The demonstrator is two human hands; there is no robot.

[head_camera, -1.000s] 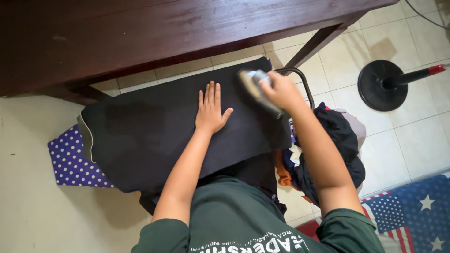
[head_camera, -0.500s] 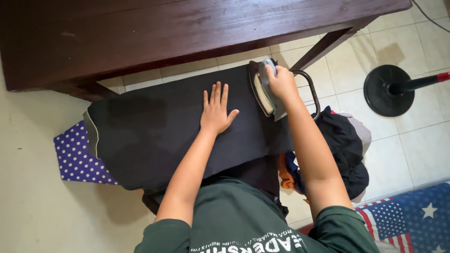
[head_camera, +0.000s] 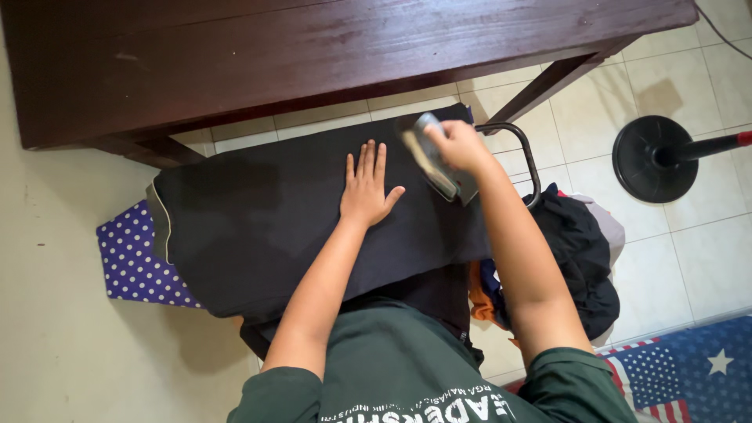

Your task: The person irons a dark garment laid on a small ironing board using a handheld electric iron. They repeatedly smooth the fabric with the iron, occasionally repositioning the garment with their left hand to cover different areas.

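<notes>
Slid back along the cloth since half a second ago, away from the table edge and toward the flat palm: an iron (head_camera: 433, 159), blurred with motion, gripped from above by the right hand (head_camera: 458, 146), fingers curled tight around the handle. From the head view: left hand (head_camera: 366, 186) pressed flat on a dark garment (head_camera: 258, 227), fingers straight and slightly spread, thumb angled out toward the iron just beside it. Garment stretched over an ironing board with a purple polka-dot cover (head_camera: 133, 254) showing at the left end and a metal wire rest (head_camera: 521, 149) at the right. Beyond the board, a dark wooden table (head_camera: 313, 55) over a pale tiled floor (head_camera: 689, 243). Heaped to the right of the board, a pile of dark clothes (head_camera: 580, 258) with an orange piece beneath. Farther right, a round black stand base (head_camera: 650, 160); at lower right, a star-patterned blue mat (head_camera: 689, 376)
</notes>
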